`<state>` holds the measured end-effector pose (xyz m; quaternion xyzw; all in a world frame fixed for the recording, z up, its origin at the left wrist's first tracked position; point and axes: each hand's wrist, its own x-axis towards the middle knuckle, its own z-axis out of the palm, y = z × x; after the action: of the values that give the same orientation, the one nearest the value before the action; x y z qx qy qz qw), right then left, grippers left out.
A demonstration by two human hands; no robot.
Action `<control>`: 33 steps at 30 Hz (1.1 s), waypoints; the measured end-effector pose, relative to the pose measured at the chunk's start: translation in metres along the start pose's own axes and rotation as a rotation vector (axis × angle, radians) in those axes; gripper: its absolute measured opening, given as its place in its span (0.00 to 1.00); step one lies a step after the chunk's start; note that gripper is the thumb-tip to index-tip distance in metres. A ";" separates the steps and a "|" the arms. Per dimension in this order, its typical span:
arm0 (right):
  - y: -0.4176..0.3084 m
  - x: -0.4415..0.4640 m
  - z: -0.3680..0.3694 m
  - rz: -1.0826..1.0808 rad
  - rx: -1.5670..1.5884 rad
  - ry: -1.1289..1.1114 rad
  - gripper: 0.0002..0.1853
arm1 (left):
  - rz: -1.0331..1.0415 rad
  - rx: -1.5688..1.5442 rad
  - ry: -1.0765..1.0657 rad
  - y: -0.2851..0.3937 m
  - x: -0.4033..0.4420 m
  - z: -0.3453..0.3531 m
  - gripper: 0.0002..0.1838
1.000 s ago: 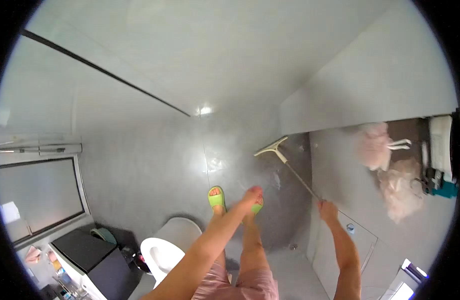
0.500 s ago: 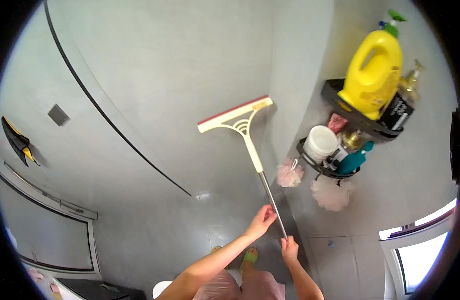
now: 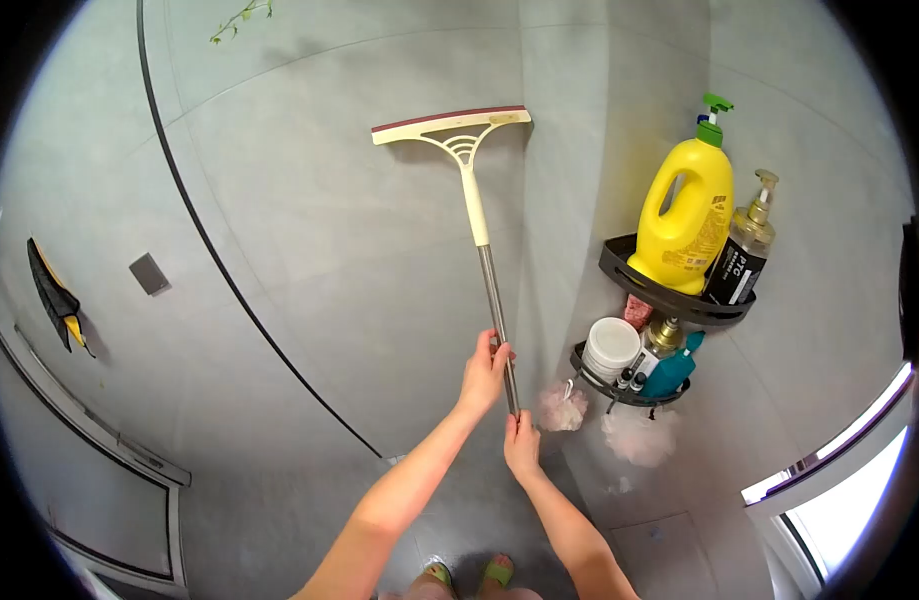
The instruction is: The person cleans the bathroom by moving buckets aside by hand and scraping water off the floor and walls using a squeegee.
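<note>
A long-handled squeegee (image 3: 476,205) is raised in front of the grey wall, its cream head with a dark red blade at the top. My left hand (image 3: 485,372) is wrapped round the metal pole. Lower down, my right hand (image 3: 521,445) grips the pole's bottom end. The blade lies nearly level, close to or against the wall; which of the two I cannot tell. Right of the pole, a pink bath puff (image 3: 563,407) hangs near my hands.
On the right, an upper corner shelf (image 3: 669,299) holds a yellow bottle (image 3: 682,215) and a dark-labelled pump bottle (image 3: 741,255). The lower shelf holds a white tub (image 3: 611,347) and a teal bottle (image 3: 671,372). A dark strip runs down the left wall.
The squeegee has gone from the floor up to the wall. My left hand, earlier off the pole, has closed round it. The view has tilted up from the floor.
</note>
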<state>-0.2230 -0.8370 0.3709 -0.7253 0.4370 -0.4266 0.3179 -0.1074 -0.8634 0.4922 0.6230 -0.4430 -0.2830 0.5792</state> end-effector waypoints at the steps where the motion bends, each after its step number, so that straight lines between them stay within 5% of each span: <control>1: 0.002 0.002 0.007 0.002 0.002 0.007 0.08 | -0.022 0.019 0.003 -0.001 0.005 -0.002 0.14; 10: 0.118 -0.070 0.073 0.254 -0.163 -0.169 0.11 | -0.124 0.230 -0.053 -0.143 -0.038 0.017 0.12; 18: 0.329 -0.215 0.124 0.406 -0.351 -0.343 0.15 | -0.363 0.204 -0.109 -0.388 -0.138 0.083 0.12; 19: 0.358 -0.162 0.166 0.253 -0.308 -0.268 0.15 | -0.204 0.211 -0.015 -0.408 -0.094 0.074 0.12; 25: 0.531 -0.309 0.178 0.384 -0.413 -0.486 0.16 | -0.401 0.169 -0.083 -0.621 -0.206 0.142 0.12; 26: 0.501 -0.224 0.212 0.269 -0.415 -0.419 0.16 | -0.274 0.137 -0.040 -0.600 -0.128 0.105 0.12; 28: 0.532 -0.253 0.214 0.291 -0.447 -0.476 0.16 | -0.315 0.103 -0.043 -0.688 -0.146 0.118 0.11; 30: 0.542 -0.269 0.209 0.191 -0.540 -0.539 0.18 | -0.325 0.064 -0.037 -0.705 -0.148 0.116 0.11; 33: 0.577 -0.284 0.207 0.266 -0.551 -0.563 0.20 | -0.604 -0.137 -0.121 -0.715 -0.158 0.129 0.10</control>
<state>-0.3183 -0.8019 -0.2969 -0.8088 0.5207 -0.0340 0.2711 -0.1289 -0.8307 -0.2501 0.6679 -0.2517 -0.5081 0.4822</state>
